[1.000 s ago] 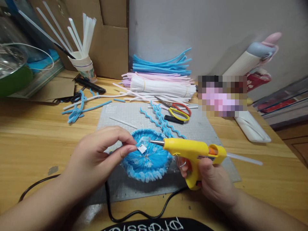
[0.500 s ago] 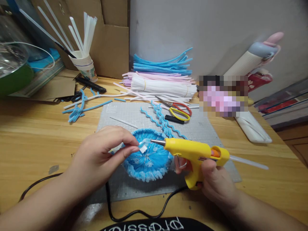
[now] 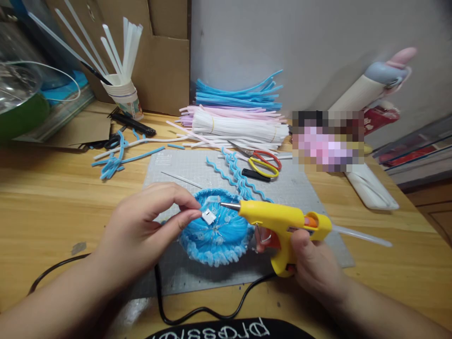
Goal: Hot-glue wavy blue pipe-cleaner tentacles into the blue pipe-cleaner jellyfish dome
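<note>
Between thumb and fingertips, my left hand pinches a small white square piece with a dark mark on it. My right hand is wrapped round the grip of a yellow glue gun, its metal nozzle pointing left, close to the white piece. A clear glue stick juts from the gun's back. Below both hands lies a round blue fuzzy pipe-cleaner piece with a ruffled rim and clear dried-looking glue spots, partly hidden by my left fingers.
The grey cutting mat bears wavy blue pipe cleaners, scissors and a thin rod. Bundles of white pipe cleaners lie behind. A cup of glue sticks stands back left. The black cord loops in front.
My left hand has shifted slightly left and turned the white piece, so its dark mark shows. The glue gun has moved a little left and its nozzle slightly up.
</note>
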{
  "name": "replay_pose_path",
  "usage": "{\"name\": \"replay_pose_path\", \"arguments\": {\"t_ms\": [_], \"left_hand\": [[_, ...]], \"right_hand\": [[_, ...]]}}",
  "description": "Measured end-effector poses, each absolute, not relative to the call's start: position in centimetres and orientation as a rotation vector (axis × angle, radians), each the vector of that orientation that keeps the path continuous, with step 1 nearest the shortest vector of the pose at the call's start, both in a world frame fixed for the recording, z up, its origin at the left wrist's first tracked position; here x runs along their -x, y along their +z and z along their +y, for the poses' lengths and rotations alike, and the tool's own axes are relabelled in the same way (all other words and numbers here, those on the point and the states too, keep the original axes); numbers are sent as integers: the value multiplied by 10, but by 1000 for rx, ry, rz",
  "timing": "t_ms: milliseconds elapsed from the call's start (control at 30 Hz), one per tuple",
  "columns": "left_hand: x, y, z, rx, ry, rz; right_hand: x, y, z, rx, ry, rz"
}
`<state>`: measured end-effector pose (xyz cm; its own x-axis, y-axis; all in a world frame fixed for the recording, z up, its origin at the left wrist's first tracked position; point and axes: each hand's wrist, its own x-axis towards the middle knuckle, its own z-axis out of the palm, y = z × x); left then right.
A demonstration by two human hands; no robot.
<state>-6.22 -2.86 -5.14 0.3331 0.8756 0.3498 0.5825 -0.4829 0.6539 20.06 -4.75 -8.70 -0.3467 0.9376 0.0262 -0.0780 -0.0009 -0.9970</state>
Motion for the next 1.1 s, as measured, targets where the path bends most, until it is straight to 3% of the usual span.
{"name": "replay_pose_path", "arguments": {"t_ms": [1100], "left_hand": [[62, -50, -29, -2231, 919, 1238]], "right_hand": [[-199, -87, -51, 1044, 1365, -1338]]}}
